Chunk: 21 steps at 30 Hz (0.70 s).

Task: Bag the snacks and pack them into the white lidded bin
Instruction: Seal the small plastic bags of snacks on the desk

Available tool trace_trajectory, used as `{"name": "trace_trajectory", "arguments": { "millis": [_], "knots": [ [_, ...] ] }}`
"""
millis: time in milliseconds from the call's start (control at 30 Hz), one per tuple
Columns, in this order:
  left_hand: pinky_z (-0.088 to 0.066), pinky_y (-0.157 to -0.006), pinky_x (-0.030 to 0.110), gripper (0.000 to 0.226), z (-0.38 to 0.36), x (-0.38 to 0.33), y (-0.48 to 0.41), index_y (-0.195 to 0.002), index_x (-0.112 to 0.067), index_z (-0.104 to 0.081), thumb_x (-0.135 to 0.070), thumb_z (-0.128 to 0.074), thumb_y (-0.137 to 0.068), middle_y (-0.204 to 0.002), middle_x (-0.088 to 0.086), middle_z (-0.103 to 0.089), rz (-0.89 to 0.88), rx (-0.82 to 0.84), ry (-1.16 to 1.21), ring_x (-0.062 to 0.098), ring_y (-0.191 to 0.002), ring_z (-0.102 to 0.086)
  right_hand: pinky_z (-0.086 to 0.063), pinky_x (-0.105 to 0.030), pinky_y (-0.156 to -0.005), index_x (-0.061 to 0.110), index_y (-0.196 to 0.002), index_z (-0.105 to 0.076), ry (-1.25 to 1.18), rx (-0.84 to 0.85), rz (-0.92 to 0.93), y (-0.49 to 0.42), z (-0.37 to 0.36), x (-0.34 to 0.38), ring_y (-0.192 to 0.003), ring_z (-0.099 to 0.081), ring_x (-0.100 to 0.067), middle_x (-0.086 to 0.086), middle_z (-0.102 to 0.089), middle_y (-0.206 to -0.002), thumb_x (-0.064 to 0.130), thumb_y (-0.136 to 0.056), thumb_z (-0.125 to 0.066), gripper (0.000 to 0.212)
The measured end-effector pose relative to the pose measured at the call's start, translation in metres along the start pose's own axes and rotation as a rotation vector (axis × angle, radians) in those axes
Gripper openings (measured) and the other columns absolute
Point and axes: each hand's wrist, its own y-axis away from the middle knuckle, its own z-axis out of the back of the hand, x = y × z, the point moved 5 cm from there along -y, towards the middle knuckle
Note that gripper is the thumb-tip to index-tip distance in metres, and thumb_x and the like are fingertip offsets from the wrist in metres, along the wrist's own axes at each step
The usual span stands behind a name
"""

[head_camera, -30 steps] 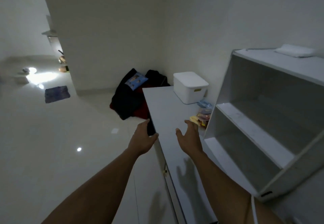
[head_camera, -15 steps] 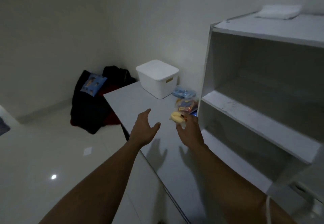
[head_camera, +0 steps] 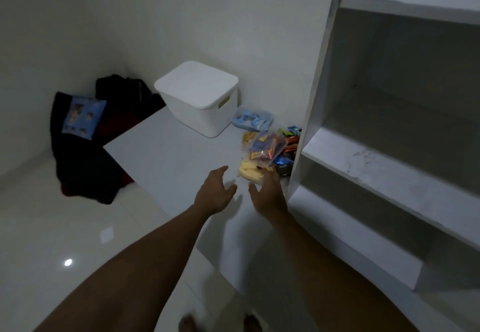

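White plastic with its lid on, the bin [head_camera: 200, 97] sits at the far end of the table [head_camera: 161, 155] against the wall. The snacks [head_camera: 267, 147] lie heaped just beside it, against the side of the shelf unit [head_camera: 363, 149]; I judge they were staged there for bagging within easy reach. My left grip [head_camera: 215, 194] is spread over the table and holds nothing. My right grip [head_camera: 267, 194] is also loose-fingered and empty, its fingertips at the yellow packet [head_camera: 249, 173] on the heap's near edge; whether they touch it I cannot tell. A second ago the left grip was at the table's edge; now it is above the top, and both are nearer the heap.
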Motion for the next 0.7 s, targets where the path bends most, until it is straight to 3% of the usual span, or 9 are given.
{"name": "trace_trajectory", "arguments": {
  "millis": [100,200,333,467,700],
  "knots": [
    [-0.031,-0.111,0.034,0.067,-0.012,0.001,-0.028,-0.150,-0.015,-0.031,-0.033,-0.061,-0.093,-0.153,0.008,-0.037,-0.027,0.079,-0.051,0.023,-0.139,-0.036,-0.042,-0.031,-0.103,0.014,-0.139,-0.046,-0.017,-0.069,-0.047,-0.014,0.003,-0.005,-0.130,-0.048,-0.022,-0.008,-0.048,-0.141,0.029,-0.092,-0.063,0.052],
    [-0.037,-0.108,0.038,0.060,-0.025,0.004,-0.056,-0.144,-0.018,-0.041,-0.036,-0.061,-0.090,-0.146,0.006,-0.045,-0.062,0.174,-0.092,0.024,-0.134,-0.043,-0.037,-0.026,-0.104,0.016,-0.139,-0.044,-0.025,-0.091,-0.090,-0.021,0.003,-0.015,-0.130,-0.047,-0.021,-0.007,-0.048,-0.140,0.028,-0.094,-0.060,0.050],
    [-0.049,-0.097,0.039,0.058,-0.056,0.021,-0.103,-0.130,-0.022,-0.054,-0.054,-0.052,-0.082,-0.130,0.001,-0.056,-0.159,0.309,-0.132,0.022,-0.120,-0.055,-0.034,-0.036,-0.111,0.018,-0.150,-0.028,-0.014,-0.078,-0.222,-0.030,-0.008,-0.032,-0.139,-0.037,-0.027,-0.009,-0.034,-0.152,0.026,-0.095,-0.058,0.063],
    [-0.044,-0.098,0.038,0.048,-0.069,0.011,-0.129,-0.132,-0.019,-0.055,-0.031,-0.066,-0.086,-0.134,0.006,-0.053,-0.310,0.411,-0.166,0.028,-0.120,-0.053,-0.036,-0.036,-0.108,0.012,-0.149,-0.028,0.013,-0.132,-0.403,-0.044,-0.019,-0.040,-0.137,-0.039,-0.032,-0.013,-0.033,-0.152,0.023,-0.098,-0.052,0.057],
    [-0.047,-0.091,0.045,0.053,-0.085,0.029,-0.158,-0.135,-0.018,-0.050,-0.035,-0.064,-0.086,-0.135,0.009,-0.047,-0.501,0.476,-0.344,0.032,-0.122,-0.043,-0.042,-0.035,-0.099,0.008,-0.139,-0.043,-0.055,-0.346,-0.674,-0.059,-0.040,-0.044,-0.123,-0.051,-0.032,-0.015,-0.040,-0.142,0.024,-0.096,-0.056,0.048]
  ]
}}
